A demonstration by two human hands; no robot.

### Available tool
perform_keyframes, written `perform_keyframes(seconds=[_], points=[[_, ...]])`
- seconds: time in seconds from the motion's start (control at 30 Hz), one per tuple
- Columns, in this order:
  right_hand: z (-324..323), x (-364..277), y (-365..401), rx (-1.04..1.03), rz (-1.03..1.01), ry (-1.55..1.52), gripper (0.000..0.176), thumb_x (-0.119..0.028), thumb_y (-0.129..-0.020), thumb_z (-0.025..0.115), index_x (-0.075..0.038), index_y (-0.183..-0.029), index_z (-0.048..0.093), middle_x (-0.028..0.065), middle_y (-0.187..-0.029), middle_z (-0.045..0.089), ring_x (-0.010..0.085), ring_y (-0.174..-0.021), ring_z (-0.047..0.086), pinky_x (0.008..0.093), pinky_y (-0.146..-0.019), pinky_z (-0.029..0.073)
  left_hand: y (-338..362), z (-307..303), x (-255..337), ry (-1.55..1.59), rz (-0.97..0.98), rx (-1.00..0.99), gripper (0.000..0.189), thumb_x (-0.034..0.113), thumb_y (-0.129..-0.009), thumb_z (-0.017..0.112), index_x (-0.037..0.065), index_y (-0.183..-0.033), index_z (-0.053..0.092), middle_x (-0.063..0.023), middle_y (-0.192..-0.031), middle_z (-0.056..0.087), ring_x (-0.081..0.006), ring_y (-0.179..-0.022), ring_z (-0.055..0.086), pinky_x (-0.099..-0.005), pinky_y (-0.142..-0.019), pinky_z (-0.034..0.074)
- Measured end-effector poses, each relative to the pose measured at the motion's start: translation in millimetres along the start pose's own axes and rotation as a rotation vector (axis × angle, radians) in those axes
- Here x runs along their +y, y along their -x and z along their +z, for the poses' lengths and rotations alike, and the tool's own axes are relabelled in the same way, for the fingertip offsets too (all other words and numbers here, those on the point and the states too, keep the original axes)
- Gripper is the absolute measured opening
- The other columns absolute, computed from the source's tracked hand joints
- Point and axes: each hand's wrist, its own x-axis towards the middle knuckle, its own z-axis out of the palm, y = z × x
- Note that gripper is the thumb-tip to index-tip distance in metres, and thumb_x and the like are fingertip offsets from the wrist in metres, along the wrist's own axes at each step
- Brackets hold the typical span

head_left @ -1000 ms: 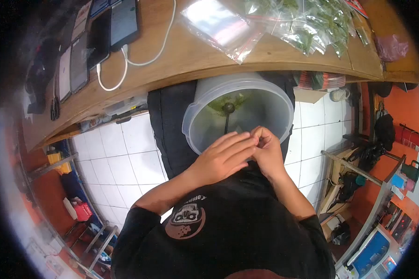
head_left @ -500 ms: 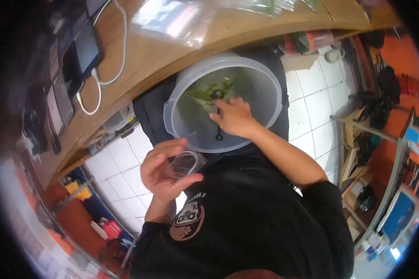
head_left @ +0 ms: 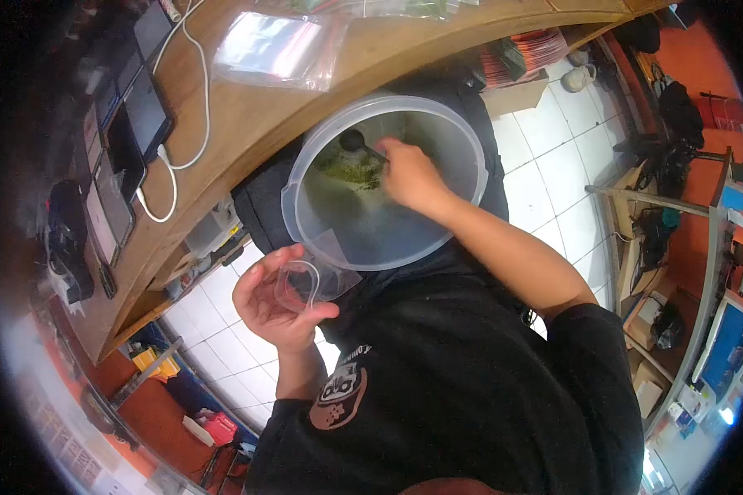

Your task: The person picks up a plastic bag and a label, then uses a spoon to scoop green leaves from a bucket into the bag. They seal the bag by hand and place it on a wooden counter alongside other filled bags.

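Observation:
A large translucent plastic tub (head_left: 293, 210) rests on my lap, with dried green herb bits (head_left: 347, 169) on its bottom. Inside it, my right hand (head_left: 411, 175) is closed around the handle of a black measuring spoon (head_left: 352, 140). The spoon's bowl points to the upper left, over the herb. Just outside the tub's near left rim, my left hand (head_left: 271, 304) curls around a small clear plastic bag (head_left: 326, 262). The bag's mouth is held in a rounded opening between thumb and fingers.
A wooden table (head_left: 248, 115) curves beyond the tub. On it lie several phones (head_left: 147, 111), a white cable (head_left: 205, 107) and a stack of clear bags (head_left: 276, 49). A cardboard box (head_left: 516, 95) stands on the tiled floor at the right, near metal shelving (head_left: 648, 200).
My right hand has closed on the spoon's handle, and the spoon has swung, its bowl now farther up and left. My left hand still holds the bag, slightly farther left.

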Motion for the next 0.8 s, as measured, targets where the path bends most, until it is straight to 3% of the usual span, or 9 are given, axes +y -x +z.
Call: perform_keyframes(seconds=[0.17, 0.27, 0.33, 0.37, 0.5, 0.57, 0.7, 0.77, 0.8], points=[[55, 2, -30, 0.157, -0.169, -0.1, 0.033, 0.0, -0.078, 0.056, -0.003, -0.11, 0.067, 0.0242, -0.102, 0.067, 0.0432, -0.095, 0.065, 0.0484, -0.085, 0.053, 0, 5, 0, 0.015, -0.007, 0.01, 0.093, 0.023, -0.056, 0.092, 0.009, -0.134, 0.042, -0.0157, -0.125, 0.06, -0.0297, -0.114, 0.061, -0.0394, -0.093, 0.054], [65, 7, -25, 0.064, -0.273, 0.033, 0.03, -0.002, -0.08, 0.056, -0.003, -0.107, 0.069, 0.0236, -0.098, 0.069, 0.0417, -0.093, 0.067, 0.0477, -0.083, 0.054, 0, 4, 1, 0.027, -0.02, 0.009, 0.093, 0.022, -0.056, 0.092, 0.009, -0.134, 0.043, -0.016, -0.126, 0.06, -0.0298, -0.114, 0.061, -0.0391, -0.093, 0.054], [39, 5, -18, -0.336, -0.092, 0.376, 0.024, -0.006, -0.082, 0.055, -0.003, -0.101, 0.071, 0.0226, -0.097, 0.07, 0.039, -0.092, 0.069, 0.0471, -0.08, 0.056, 0, 3, -1, 0.036, -0.03, 0.023, 0.093, 0.021, -0.056, 0.093, 0.009, -0.133, 0.043, -0.0162, -0.126, 0.06, -0.0299, -0.115, 0.061, -0.039, -0.093, 0.054], [31, 5, -18, -0.34, -0.093, 0.381, 0.024, -0.006, -0.082, 0.055, -0.003, -0.101, 0.071, 0.0226, -0.097, 0.07, 0.039, -0.092, 0.069, 0.0471, -0.08, 0.056, 0, 3, -3, 0.04, -0.035, 0.019, 0.093, 0.02, -0.056, 0.093, 0.009, -0.134, 0.043, -0.0167, -0.126, 0.06, -0.0302, -0.115, 0.061, -0.0388, -0.093, 0.054], [8, -17, -20, -0.301, -0.061, 0.476, 0.021, -0.008, -0.085, 0.055, -0.003, -0.097, 0.071, 0.0228, -0.095, 0.07, 0.0372, -0.091, 0.069, 0.046, -0.078, 0.057, -3, 1, -10, 0.047, -0.023, -0.025, 0.095, 0.018, -0.055, 0.093, 0.009, -0.135, 0.043, -0.0179, -0.127, 0.059, -0.0313, -0.115, 0.061, -0.0378, -0.091, 0.053], [21, -18, -30, 0.053, -0.326, 0.212, 0.022, -0.003, -0.08, 0.057, 0.0, -0.097, 0.07, 0.0281, -0.106, 0.065, 0.0396, -0.094, 0.067, 0.0462, -0.08, 0.055, -4, 1, -12, 0.045, -0.03, -0.026, 0.095, 0.017, -0.055, 0.093, 0.009, -0.135, 0.043, -0.0181, -0.127, 0.059, -0.0315, -0.115, 0.06, -0.0378, -0.091, 0.053], [39, -2, -37, 0.016, -0.358, 0.329, 0.026, -0.005, -0.082, 0.055, -0.001, -0.102, 0.07, 0.0253, -0.096, 0.068, 0.0394, -0.089, 0.069, 0.0462, -0.078, 0.057, -7, -1, -11, 0.053, -0.023, -0.049, 0.094, 0.016, -0.055, 0.093, 0.009, -0.135, 0.044, -0.0182, -0.127, 0.059, -0.0318, -0.116, 0.06, -0.0378, -0.09, 0.053], [27, 7, -23, -0.319, -0.186, 0.52, 0.027, -0.003, -0.079, 0.056, -0.001, -0.101, 0.07, 0.0255, -0.101, 0.064, 0.0407, -0.086, 0.068, 0.0492, -0.077, 0.056, -7, -3, -13, 0.052, -0.014, -0.037, 0.094, 0.016, -0.056, 0.093, 0.009, -0.135, 0.044, -0.0185, -0.127, 0.059, -0.032, -0.116, 0.06, -0.0378, -0.09, 0.053], [19, 6, -20, -0.33, -0.19, 0.527, 0.027, -0.003, -0.079, 0.056, -0.001, -0.101, 0.07, 0.0255, -0.101, 0.064, 0.0407, -0.086, 0.068, 0.0492, -0.077, 0.056, -5, -3, -13, 0.049, -0.014, -0.025, 0.094, 0.015, -0.056, 0.093, 0.008, -0.135, 0.043, -0.0188, -0.127, 0.059, -0.0321, -0.116, 0.06, -0.0378, -0.09, 0.053]])
